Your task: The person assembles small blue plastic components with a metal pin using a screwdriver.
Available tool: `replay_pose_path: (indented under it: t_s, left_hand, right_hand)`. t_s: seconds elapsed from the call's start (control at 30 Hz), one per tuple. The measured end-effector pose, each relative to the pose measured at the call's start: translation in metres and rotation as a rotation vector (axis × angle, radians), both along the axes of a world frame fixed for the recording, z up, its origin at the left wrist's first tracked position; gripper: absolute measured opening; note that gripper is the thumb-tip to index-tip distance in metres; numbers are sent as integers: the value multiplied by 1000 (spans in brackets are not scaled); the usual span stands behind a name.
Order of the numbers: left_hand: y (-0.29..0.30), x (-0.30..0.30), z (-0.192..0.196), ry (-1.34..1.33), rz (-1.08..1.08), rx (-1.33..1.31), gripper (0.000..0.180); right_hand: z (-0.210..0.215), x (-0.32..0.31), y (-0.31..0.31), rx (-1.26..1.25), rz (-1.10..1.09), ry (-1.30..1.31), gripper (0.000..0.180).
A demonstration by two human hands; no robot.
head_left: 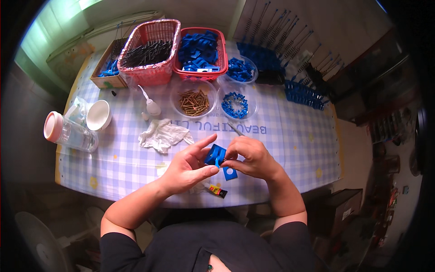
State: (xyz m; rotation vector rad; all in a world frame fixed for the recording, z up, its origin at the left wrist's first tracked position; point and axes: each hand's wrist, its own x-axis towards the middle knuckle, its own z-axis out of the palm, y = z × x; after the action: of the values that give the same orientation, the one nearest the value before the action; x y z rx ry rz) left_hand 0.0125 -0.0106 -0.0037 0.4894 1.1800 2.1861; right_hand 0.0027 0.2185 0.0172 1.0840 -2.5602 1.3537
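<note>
- The blue plastic part [215, 155] is held above the near middle of the table, between both hands; it is a small, angular, opaque, bright blue piece with a broad blocky body and a narrow tab.
- The tab points toward the near edge; the part's long axis runs roughly near to far, slightly tilted.
- The left hand [192, 165] grasps the part from the left, thumb at its near end, index finger extended.
- The right hand [250, 156] has its thumb and fingertips bunched against the part's right edge; whether they pinch it or something smaller cannot be told.
- A flat blue plate [230, 173] with a pale round spot shows just below the right hand.
- Nearer lies a yellow-and-black tube [217, 191]; to the left, a crumpled white cloth [165, 136].
- Beyond the hands, one clear bowl [195, 85] holds brass-coloured pins; the clear bowl to its right [253, 107] holds blue-tipped pieces in a ring.
- Farther off, a red basket [224, 56] is heaped with blue plastic pieces, and a pink basket [145, 78] holds black rods.
- At far left, a cardboard box [108, 82] contains blue and black pieces.
- At left stand a white bowl [98, 115] and a tilted clear jar [79, 134] with a pink lid.
</note>
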Motion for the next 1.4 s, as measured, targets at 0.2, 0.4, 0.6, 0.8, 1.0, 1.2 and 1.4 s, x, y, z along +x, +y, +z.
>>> replay_pose_path:
  t_s: [0.2,0.4,0.6,0.8,1.0,1.2,1.4]
  left_hand:
    - [-1,4,-4,49,-50,-65,63]
    - [-2,2,2,21,-80,-46,62]
    - [-7,0,4,-137,-131,-63,74]
    - [-1,2,-6,-67,-30,-19,71]
    - [-4,-5,-9,-46,30,-106,51]
    - [-5,-3,-9,78,115,-180,46]
    - [-6,0,-12,74,84,-229,49]
  right_hand:
    - [3,2,-5,-73,-38,-161,35]
    - [-1,2,-6,-42,32,-119,40]
    - [-1,4,-7,-68,48,-72,44]
    - [-3,2,-5,-122,13,-189,42]
    - [0,-1,-6,-182,18,-238,40]
    - [3,-1,-4,-139,25,-243,44]
    - [1,3,-5,-157,63,-203,38]
